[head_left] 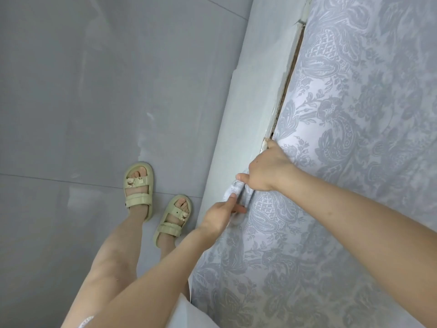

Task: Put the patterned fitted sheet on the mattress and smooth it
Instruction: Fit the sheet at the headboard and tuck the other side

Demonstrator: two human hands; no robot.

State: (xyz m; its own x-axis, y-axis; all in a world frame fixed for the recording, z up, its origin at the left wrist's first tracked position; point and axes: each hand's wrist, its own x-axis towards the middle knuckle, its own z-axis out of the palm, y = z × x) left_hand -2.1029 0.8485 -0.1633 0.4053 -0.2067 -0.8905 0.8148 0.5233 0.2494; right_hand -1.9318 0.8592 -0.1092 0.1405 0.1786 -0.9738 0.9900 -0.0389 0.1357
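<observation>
Patterned fitted sheet (343, 138) is spread from 12 to 5 o'clock, with the mattress hidden under it. The side hem is bunched at centre: left hand (222, 216) pinches it, right hand (267, 171) grips it at 1 o'clock of the left. The hem looks untucked beside the bed rail (248, 110). Likely left: tuck, smooth.

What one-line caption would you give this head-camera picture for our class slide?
Left hand and right hand pinch the bunched edge of the patterned fitted sheet beside the pale bed frame.
</observation>
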